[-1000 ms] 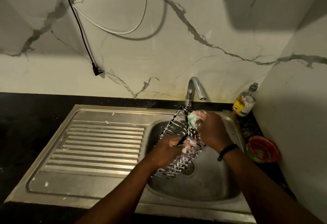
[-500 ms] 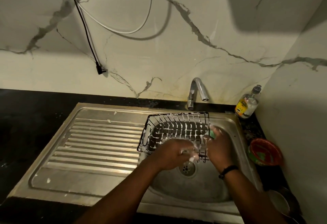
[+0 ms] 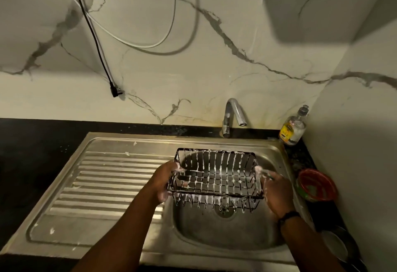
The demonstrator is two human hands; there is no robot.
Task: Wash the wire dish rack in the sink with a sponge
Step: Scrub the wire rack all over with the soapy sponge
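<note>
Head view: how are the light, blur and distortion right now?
Head view: dim, warm light; black counter nearly lost in shadow; right hand motion-blurred; wire rack fairly sharp, suds visible; wide-angle bending at the edges.

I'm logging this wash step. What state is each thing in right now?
Rack: soapy, upright, held over the basin.
Left hand: gripping the rack's left end.
Right hand: on the rack's right end; sponge not clearly visible.
Tap: no water running.
Sink: drain open, foam flecks on the drainboard.
Bottle: upright, capped.
Plug: hanging loose.
</note>
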